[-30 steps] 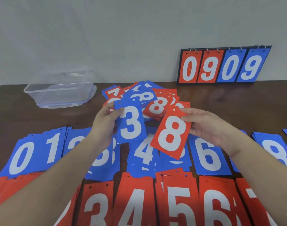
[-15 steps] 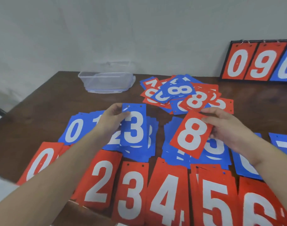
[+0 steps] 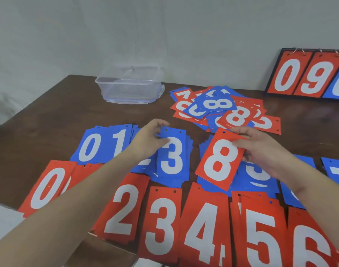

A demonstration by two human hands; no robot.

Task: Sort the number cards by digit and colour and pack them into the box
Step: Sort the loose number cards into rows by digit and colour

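— Near the box [image 3: 130,87], what remains?
— An unsorted heap [image 3: 224,110]; box unpacked. Left hand [image 3: 149,141] pinches blue 3 [image 3: 172,155] over its pile; right hand [image 3: 261,149] grips red 8 [image 3: 220,158].

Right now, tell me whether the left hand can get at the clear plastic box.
Probably yes, once freed. The left hand pinches the blue 3 card, and bare table lies between it and the clear plastic box; nothing blocks the path.
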